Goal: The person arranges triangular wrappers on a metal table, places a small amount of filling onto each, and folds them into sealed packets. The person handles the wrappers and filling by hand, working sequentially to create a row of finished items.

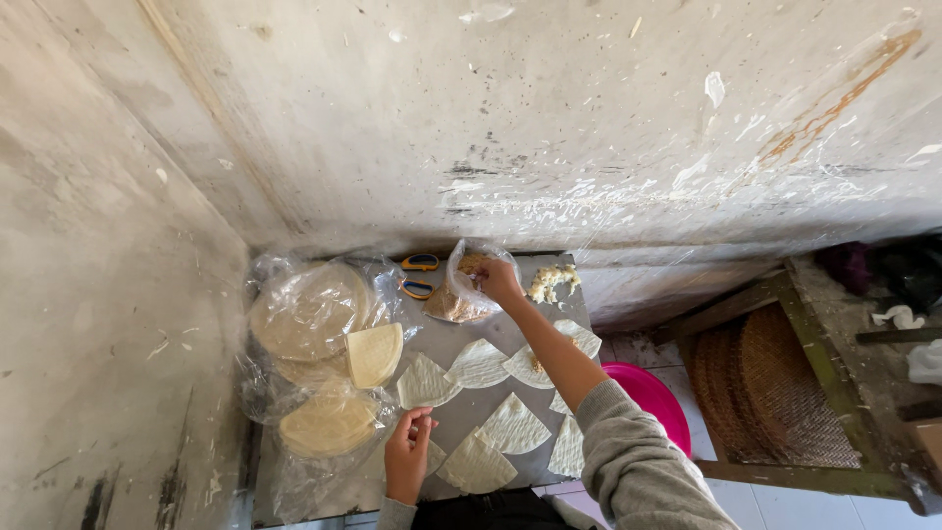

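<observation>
My right hand [498, 282] reaches to the far end of the small grey table [446, 339] and grips the clear plastic bag [463, 291] that holds a brownish filling. My left hand [407, 453] rests near the front edge, fingers pinched on a thin wedge of pale wrapper [432, 457]. Several quarter-round wrapper pieces [512, 425] lie spread across the table between the two hands. A small heap of crumbly pale filling [551, 283] sits just right of the bag.
Stacks of round wrappers in clear plastic [312, 312] fill the table's left side, with a cut stack [374, 353] on top. Orange-handled scissors [419, 275] lie at the back. A pink basin [650, 397] and a woven tray [763, 391] stand to the right. Concrete walls close in behind and left.
</observation>
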